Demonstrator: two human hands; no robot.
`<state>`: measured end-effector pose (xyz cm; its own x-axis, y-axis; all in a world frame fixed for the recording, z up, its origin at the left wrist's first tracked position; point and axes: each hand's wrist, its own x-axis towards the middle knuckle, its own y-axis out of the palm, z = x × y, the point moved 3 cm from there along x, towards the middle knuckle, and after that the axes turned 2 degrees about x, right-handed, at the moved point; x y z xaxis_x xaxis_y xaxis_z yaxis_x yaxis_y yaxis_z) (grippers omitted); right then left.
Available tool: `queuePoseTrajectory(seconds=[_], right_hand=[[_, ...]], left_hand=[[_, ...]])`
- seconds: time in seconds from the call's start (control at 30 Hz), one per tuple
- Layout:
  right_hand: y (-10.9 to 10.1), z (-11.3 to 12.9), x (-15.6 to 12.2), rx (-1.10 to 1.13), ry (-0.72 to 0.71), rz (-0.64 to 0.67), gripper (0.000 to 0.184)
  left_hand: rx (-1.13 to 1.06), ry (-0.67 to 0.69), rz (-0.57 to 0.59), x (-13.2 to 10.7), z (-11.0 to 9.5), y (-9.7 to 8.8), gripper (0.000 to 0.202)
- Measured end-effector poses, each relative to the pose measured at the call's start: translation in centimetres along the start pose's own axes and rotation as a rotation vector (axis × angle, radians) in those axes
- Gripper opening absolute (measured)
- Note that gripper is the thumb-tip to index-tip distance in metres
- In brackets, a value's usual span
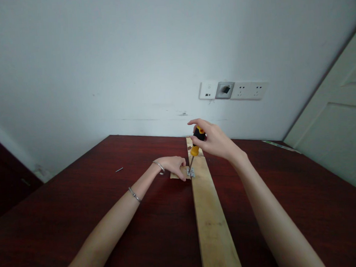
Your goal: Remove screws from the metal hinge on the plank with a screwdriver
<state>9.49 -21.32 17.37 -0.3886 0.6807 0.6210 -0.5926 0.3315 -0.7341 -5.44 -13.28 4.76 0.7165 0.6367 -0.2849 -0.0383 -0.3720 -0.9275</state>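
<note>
A long pale wooden plank (209, 212) lies lengthwise on the dark red table (80, 221). A small wooden block (175, 175) sits against its left side, joined by a small metal hinge (191, 172). My left hand (174, 165) is closed on the block, pressing it down beside the hinge. My right hand (214, 139) grips the yellow and black handle of a screwdriver (197, 142), held tilted with its tip at the hinge.
A loose screw (118, 169) lies on the table to the left. Wall sockets and a switch (232, 90) sit on the white wall behind. A pale door (339, 134) stands at the right.
</note>
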Motion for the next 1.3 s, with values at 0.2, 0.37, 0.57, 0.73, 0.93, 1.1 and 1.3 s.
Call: queuePoseTrajectory(seconds=[0.2,0.37,0.57,0.73,0.93,1.1,1.3], right_hand=[[-0.02,0.03,-0.04,-0.018,0.025,0.002,0.043],[-0.05,0.06,0.01,-0.004,0.017,-0.002,0.043],[-0.30,0.29,-0.10,-0.048,0.054,0.018,0.046],[-0.31,0.06,-0.05,-0.043,0.040,0.013,0.040],[-0.32,0.35,-0.09,-0.041,0.048,0.026,0.052],[-0.21,0.08,-0.08,-0.127,0.060,-0.008,0.042],[-0.13,0.08,-0.18,-0.064,0.023,-0.018,0.056]], left_hand=[[0.006,-0.010,-0.004,0.15,0.20,0.16,0.066],[0.008,0.003,-0.003,0.21,0.27,0.15,0.066],[0.002,0.006,0.005,0.04,0.13,0.00,0.068],[0.018,0.018,0.004,0.13,0.19,0.00,0.066],[-0.003,0.012,0.003,0.23,0.36,0.16,0.068],[0.012,0.000,0.002,0.13,0.24,0.12,0.066],[0.005,-0.002,0.007,0.07,0.09,-0.01,0.067]])
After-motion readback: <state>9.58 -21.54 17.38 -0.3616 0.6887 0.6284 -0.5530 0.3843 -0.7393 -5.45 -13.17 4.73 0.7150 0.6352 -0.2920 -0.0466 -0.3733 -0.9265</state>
